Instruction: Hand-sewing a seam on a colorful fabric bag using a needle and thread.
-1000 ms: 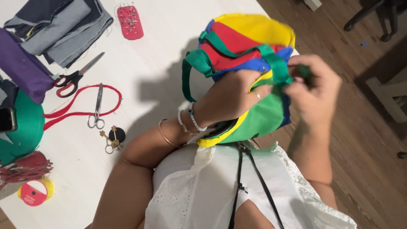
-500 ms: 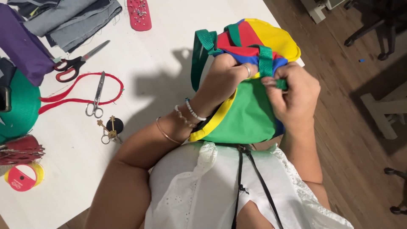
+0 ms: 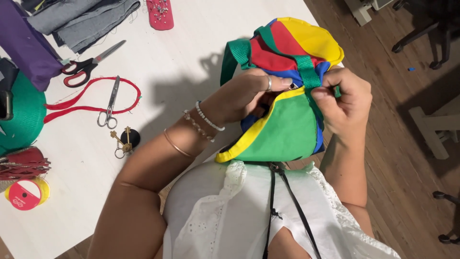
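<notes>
A small fabric bag (image 3: 287,129) in green, red, yellow and blue panels, with green webbing straps (image 3: 235,56), is held over the right edge of a white table (image 3: 167,62). My left hand (image 3: 244,93), wearing a ring and bracelets, grips the bag's left side near its yellow-trimmed opening. My right hand (image 3: 342,103) pinches the green strap and the fabric on the bag's right side. Both hands press together at the seam where the strap meets the blue band.
On the table lie black-handled scissors (image 3: 88,64), small silver scissors (image 3: 109,103) on a red strap loop (image 3: 91,100), a key on a black disc (image 3: 125,139), a pink pin cushion (image 3: 159,12), grey and purple fabric (image 3: 28,45), green webbing (image 3: 21,115) and a tape roll (image 3: 25,194). Wooden floor and chair legs lie right.
The bag has turned, so its green panel faces me and the yellow part points away. My hands have shifted along the strap and the view has moved slightly lower.
</notes>
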